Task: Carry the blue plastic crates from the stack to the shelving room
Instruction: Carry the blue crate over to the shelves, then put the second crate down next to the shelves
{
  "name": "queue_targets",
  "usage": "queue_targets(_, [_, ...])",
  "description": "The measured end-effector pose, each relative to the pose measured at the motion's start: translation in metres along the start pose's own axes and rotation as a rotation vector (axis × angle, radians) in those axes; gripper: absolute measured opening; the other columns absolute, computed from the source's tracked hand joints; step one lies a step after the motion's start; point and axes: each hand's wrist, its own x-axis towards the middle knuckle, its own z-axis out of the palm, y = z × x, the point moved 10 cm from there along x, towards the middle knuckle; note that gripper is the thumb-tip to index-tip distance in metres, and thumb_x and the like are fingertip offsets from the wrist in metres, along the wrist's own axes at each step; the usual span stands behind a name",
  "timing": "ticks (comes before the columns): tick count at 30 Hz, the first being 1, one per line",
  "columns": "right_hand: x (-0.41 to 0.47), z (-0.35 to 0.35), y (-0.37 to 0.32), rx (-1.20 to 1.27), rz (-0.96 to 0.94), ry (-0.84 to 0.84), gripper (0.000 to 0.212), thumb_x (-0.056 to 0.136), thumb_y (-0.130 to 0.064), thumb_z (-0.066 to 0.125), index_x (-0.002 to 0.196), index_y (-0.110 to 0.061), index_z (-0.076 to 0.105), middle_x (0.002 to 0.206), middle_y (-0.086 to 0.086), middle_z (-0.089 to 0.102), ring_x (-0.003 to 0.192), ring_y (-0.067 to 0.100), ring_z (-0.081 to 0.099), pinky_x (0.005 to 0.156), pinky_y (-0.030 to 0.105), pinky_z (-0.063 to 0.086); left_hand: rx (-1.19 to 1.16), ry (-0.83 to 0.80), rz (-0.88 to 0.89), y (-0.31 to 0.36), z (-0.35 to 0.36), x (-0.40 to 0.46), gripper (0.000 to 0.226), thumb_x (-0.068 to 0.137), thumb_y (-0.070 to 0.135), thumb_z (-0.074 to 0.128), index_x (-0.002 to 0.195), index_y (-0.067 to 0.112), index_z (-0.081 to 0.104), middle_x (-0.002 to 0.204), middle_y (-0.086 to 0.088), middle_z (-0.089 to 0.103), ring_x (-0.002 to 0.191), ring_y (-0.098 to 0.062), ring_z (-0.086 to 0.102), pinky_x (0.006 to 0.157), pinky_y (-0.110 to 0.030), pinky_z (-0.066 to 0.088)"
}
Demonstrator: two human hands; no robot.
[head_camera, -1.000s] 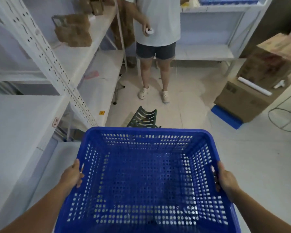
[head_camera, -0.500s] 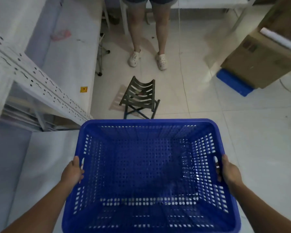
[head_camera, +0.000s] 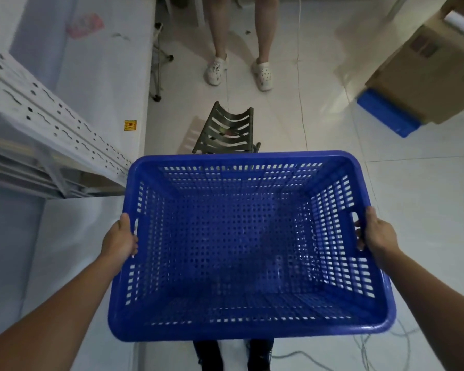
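Observation:
An empty blue plastic crate (head_camera: 241, 162) with perforated walls hangs in front of me above the floor, its open top facing the camera. My left hand (head_camera: 119, 241) grips the handle slot on its left side. On the opposite side my right hand (head_camera: 377, 232) holds the right handle slot. The crate hides most of my legs; only my dark trousers show beneath its near rim.
White metal shelving (head_camera: 46, 108) runs along the left. A small dark folding stool (head_camera: 228, 132) stands just beyond the crate. A person's legs in white shoes (head_camera: 217, 68) are farther ahead. Cardboard boxes (head_camera: 426, 73) on a blue pallet (head_camera: 386, 113) sit at right. Cables (head_camera: 373, 352) lie on the floor.
The view has tilted down: the person ahead now shows only as legs, and the stool has come into full view. The crate sits lower and farther from the camera, both hands still gripping.

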Motion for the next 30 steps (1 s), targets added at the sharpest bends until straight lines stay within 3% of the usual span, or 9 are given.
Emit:
queue_targets(7, [0.006,0.003,-0.003,-0.056,-0.047,0.051,0.083,0.098,-0.066,0.02,0.086,0.002,0.064,0.068,0.024,0.067,0.064,0.037,0.062,0.078,0.05,0.052,-0.031,0.039,0.037,0.011,0.004,0.008,0.062,0.1,0.061,0.02,0.092,0.009,0.055,0.075,-0.014,0.056,0.061,-0.029,0.054,0.059,-0.036,0.048])
queue_targets(14, [0.007,-0.001,-0.003,-0.041,-0.035,0.02,0.085,0.098,-0.066,0.021,0.094,0.007,0.064,0.064,0.021,0.063,0.061,0.035,0.059,0.083,0.052,0.05,-0.064,-0.038,0.014,0.008,0.01,0.003,0.06,0.101,0.061,0.022,0.095,0.011,0.054,0.072,-0.011,0.054,0.056,-0.023,0.05,0.057,-0.035,0.046])
queue_targets(18, [0.003,0.001,-0.007,-0.05,-0.038,0.052,0.081,0.099,-0.065,0.019,0.096,0.003,0.063,0.065,0.021,0.063,0.063,0.035,0.059,0.075,0.046,0.048,-0.062,-0.085,0.015,0.005,0.006,0.005,0.06,0.102,0.06,0.023,0.098,0.011,0.056,0.074,-0.011,0.056,0.058,-0.024,0.053,0.06,-0.036,0.048])
queue_targets(21, [0.002,0.007,-0.008,-0.037,-0.037,0.028,0.076,0.1,-0.064,0.021,0.095,0.0,0.062,0.066,0.019,0.062,0.06,0.032,0.057,0.068,0.041,0.045,-0.063,-0.027,0.012,0.001,-0.001,0.008,0.059,0.102,0.059,0.023,0.098,0.009,0.056,0.075,-0.011,0.056,0.058,-0.023,0.051,0.058,-0.036,0.047])
queue_targets(25, [0.005,0.01,-0.005,-0.005,-0.038,-0.008,0.072,0.099,-0.065,0.025,0.087,-0.004,0.061,0.068,0.019,0.062,0.06,0.032,0.057,0.077,0.047,0.051,-0.064,0.023,0.003,-0.004,-0.004,0.011,0.059,0.101,0.059,0.024,0.098,0.01,0.055,0.076,-0.011,0.056,0.059,-0.023,0.051,0.06,-0.037,0.047])
queue_targets(30, [0.009,0.007,-0.007,-0.045,-0.069,0.035,0.078,0.099,-0.065,0.02,0.09,0.0,0.063,0.064,0.019,0.063,0.058,0.033,0.059,0.069,0.042,0.049,-0.05,0.042,0.006,-0.006,0.001,0.014,0.058,0.1,0.06,0.022,0.096,0.011,0.054,0.075,-0.01,0.055,0.059,-0.023,0.051,0.059,-0.035,0.046])
